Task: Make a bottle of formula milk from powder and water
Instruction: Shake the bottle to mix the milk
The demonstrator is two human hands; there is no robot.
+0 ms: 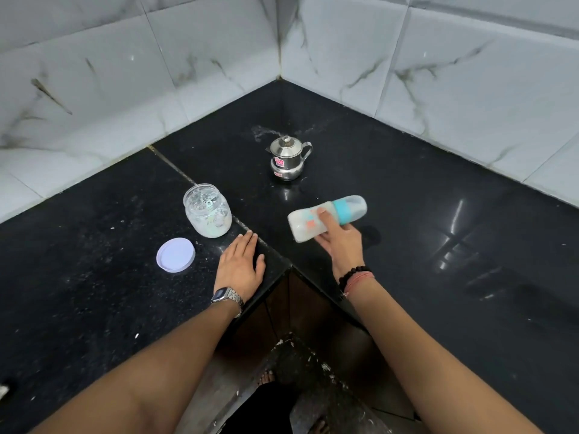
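The right hand point(336, 234) is gripping the baby bottle point(326, 218) around its middle, tipped on its side just above the black surface point(438, 214). The bottle is looking milky white inside, and its blue ring and clear cap are pointing away to the right.

The left hand point(241, 263) is lying flat and open on the surface, holding nothing, with its fingers stretched out. It is wearing a silver watch point(226, 297) on the wrist. The right wrist is wearing a dark bead bracelet point(352, 276) and a pink thread.

The glass jar point(207, 210) is standing open to the left of the bottle, with white powder sitting at its bottom. The jar is just beyond the left hand's fingertips, not touching them. Its pale purple lid point(175, 254) is lying flat near the jar, to the left of the left hand.

A small steel pot point(288, 158) with a lid, a spout and a handle is standing behind the bottle, well apart from it. Nothing is standing between the bottle and the pot.

The surface is shiny black stone, bending around a corner, with white specks sprinkled on it near the jar. White marble-look tiles point(438, 57) are covering the walls behind it.
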